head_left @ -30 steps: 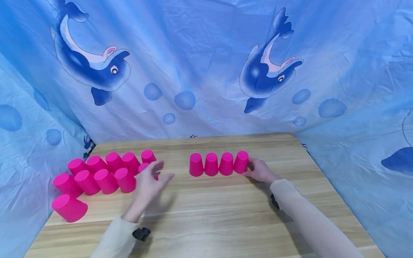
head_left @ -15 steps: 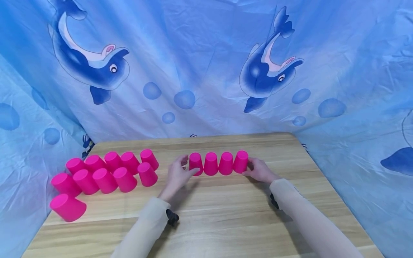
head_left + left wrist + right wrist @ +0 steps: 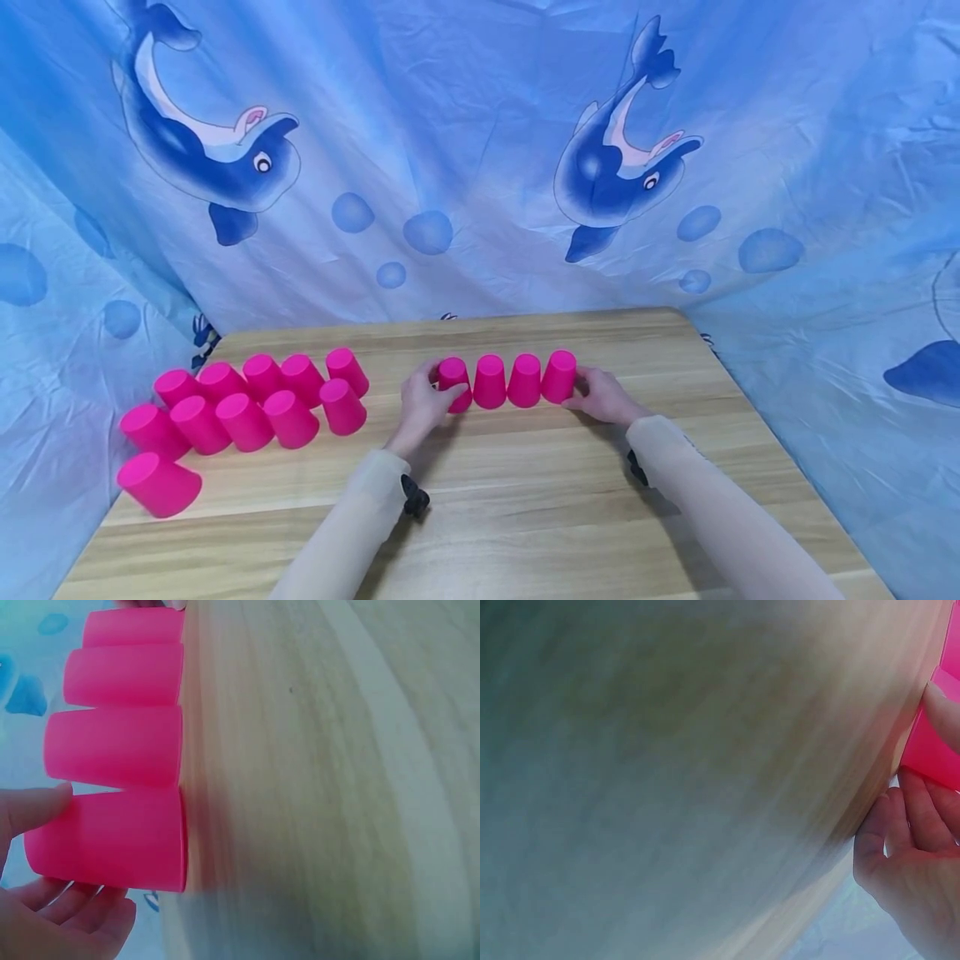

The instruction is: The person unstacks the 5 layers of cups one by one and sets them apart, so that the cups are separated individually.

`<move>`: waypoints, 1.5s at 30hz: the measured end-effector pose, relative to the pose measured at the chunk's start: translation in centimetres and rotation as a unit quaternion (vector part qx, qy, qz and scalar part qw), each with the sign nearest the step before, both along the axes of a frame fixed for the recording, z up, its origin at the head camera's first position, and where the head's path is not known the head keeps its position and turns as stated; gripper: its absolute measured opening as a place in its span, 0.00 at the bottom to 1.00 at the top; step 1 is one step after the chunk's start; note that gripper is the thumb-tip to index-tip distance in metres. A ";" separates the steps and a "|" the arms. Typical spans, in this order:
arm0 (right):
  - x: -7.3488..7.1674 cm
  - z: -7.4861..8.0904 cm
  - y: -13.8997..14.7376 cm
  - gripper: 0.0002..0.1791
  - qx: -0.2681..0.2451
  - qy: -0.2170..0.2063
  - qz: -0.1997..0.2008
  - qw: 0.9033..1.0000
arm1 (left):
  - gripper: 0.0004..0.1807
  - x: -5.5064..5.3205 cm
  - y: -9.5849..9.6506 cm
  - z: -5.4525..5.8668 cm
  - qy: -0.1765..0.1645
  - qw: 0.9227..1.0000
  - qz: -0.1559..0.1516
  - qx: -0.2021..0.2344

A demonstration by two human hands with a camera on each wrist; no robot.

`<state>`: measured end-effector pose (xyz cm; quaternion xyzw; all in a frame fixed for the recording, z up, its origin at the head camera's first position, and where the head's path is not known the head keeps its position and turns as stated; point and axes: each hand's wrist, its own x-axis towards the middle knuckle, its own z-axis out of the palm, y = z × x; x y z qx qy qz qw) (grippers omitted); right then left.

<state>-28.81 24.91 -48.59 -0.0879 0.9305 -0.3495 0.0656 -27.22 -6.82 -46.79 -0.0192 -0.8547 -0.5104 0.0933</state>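
Note:
Several pink cups stand upside down side by side in a short row on the wooden table (image 3: 525, 492). At the row's left end, my left hand (image 3: 422, 407) grips the leftmost cup (image 3: 453, 375), thumb on the near side and fingers round the outer side. The left wrist view shows this cup (image 3: 112, 840) between thumb and fingers, its rim at the table. At the other end, my right hand (image 3: 606, 398) holds the rightmost cup (image 3: 559, 377), its thumb low on the near side. In the right wrist view only part of that cup (image 3: 930, 746) shows.
To the left stands a group of several more upside-down pink cups (image 3: 243, 421), one of them (image 3: 159, 485) nearer the front. A blue curtain with dolphins (image 3: 480, 167) hangs behind the table and along both sides.
My left hand has moved right, from beside the left group to the row's left end, and its fingers have closed round the leftmost cup. The right hand has stayed in place.

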 end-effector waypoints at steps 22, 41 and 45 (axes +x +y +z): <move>0.0 0.3 0.0 0.32 0.000 0.022 0.014 1.000 | 0.30 5.3 -6.8 1.9 0.009 0.999 -0.016 -0.030; 0.0 -0.2 0.0 0.34 -0.001 0.022 0.015 1.000 | 0.39 11.6 -16.9 2.1 -0.058 0.994 0.027 -0.093; 0.0 -0.4 0.0 0.33 -0.001 0.029 0.017 0.999 | 0.42 12.4 -18.9 2.5 -0.076 0.989 0.064 -0.109</move>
